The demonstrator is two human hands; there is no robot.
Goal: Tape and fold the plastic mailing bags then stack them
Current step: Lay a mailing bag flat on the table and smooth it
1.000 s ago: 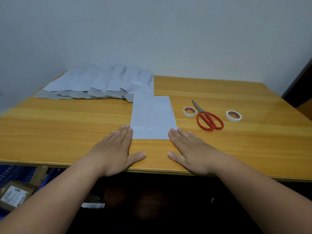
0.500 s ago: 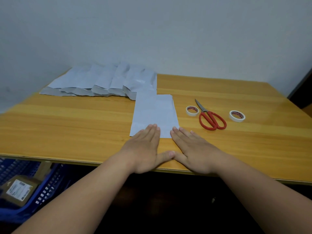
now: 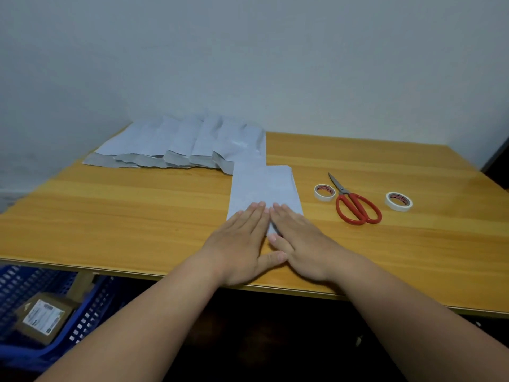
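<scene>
Wooden table [image 3: 137, 216] bare leftward; both flat hands press bag's [image 3: 261, 186] near edge.

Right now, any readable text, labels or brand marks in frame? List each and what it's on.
None can be read.
Label on the brown parcel in the blue crate: print too blurred.
Left tape roll, inner core: red marking, too small.
Right tape roll, inner core: same, unreadable.

Both hands [image 3: 271, 244] now together on bag [image 3: 263, 188]

Wooden table [image 3: 137, 216] against plain pale wall [image 3: 248, 64]; dark underneath.
</scene>
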